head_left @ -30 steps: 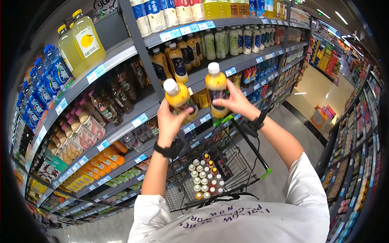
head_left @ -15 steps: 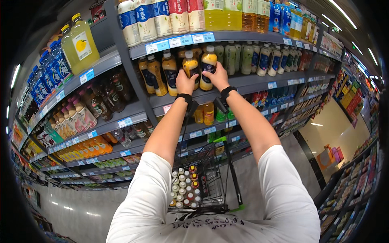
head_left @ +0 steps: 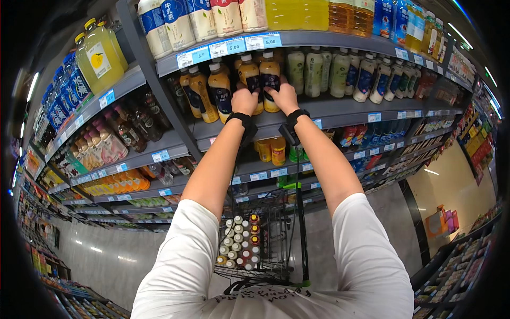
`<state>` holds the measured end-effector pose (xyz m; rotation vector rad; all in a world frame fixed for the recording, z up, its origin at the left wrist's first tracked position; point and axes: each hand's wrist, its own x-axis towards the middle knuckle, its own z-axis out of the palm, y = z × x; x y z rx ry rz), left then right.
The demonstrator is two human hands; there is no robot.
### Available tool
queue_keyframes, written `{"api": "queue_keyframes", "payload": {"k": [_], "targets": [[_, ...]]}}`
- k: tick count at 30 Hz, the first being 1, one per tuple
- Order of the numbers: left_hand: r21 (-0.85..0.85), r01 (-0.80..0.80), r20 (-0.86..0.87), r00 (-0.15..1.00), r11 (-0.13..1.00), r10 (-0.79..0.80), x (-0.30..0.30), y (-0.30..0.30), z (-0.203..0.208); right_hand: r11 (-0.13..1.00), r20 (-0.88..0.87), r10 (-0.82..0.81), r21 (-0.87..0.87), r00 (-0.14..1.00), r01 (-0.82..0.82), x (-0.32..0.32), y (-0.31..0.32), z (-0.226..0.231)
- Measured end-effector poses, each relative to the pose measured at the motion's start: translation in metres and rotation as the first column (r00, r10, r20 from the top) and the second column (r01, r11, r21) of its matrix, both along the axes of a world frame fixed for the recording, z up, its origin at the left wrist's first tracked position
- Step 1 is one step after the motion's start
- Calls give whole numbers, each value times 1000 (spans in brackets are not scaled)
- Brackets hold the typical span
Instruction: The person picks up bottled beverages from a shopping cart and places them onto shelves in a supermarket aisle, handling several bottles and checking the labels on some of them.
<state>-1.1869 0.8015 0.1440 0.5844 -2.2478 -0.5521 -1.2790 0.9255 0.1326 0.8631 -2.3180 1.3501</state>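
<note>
Both my arms reach into a middle shelf (head_left: pixel 340 110) of bottled drinks. My left hand (head_left: pixel 245 101) is closed around an orange drink bottle (head_left: pixel 248 68) with a white cap and dark label. Beside it, my right hand (head_left: pixel 283 99) grips a matching orange drink bottle (head_left: pixel 269 66). Both held bottles are upright, side by side; their lower parts are partly covered by my fingers. Just left of my left hand stands another bottle of the same kind (head_left: pixel 219 87), with more beyond it. Pale green bottles (head_left: pixel 296 72) stand to the right of my right hand.
Below me is a shopping cart (head_left: pixel 276 260) holding several capped bottles (head_left: pixel 237 239). The shelf above, with a price-tag rail (head_left: pixel 228 47), carries cartons and large bottles. A grey upright post (head_left: pixel 159 90) divides the shelving at left. Lower shelves hold more drinks (head_left: pixel 278 150).
Both hands have pushed the two bottles farther back on the shelf, into line with the neighbouring ones. My view has shifted slightly, bringing the shelves closer.
</note>
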Motion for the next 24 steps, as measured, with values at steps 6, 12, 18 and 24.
{"api": "queue_keyframes", "payload": {"k": [6,12,18,24], "targets": [[78,137,14,990,987,-139,29,45,-20,991,-100,-9,-136,995,-5,-11,4,-20],[-58,191,-99,976,980,-196,42,44,-29,991,-153,54,-111,987,-71,-10,-5,-27],[-130,303,5,952,944,-305,64,27,-26,999,-104,36,16,994,-34,-10,-12,-14],[210,516,-171,856,830,-489,202,38,-51,999,-120,24,-44,993,-29,-13,-13,-22]]}}
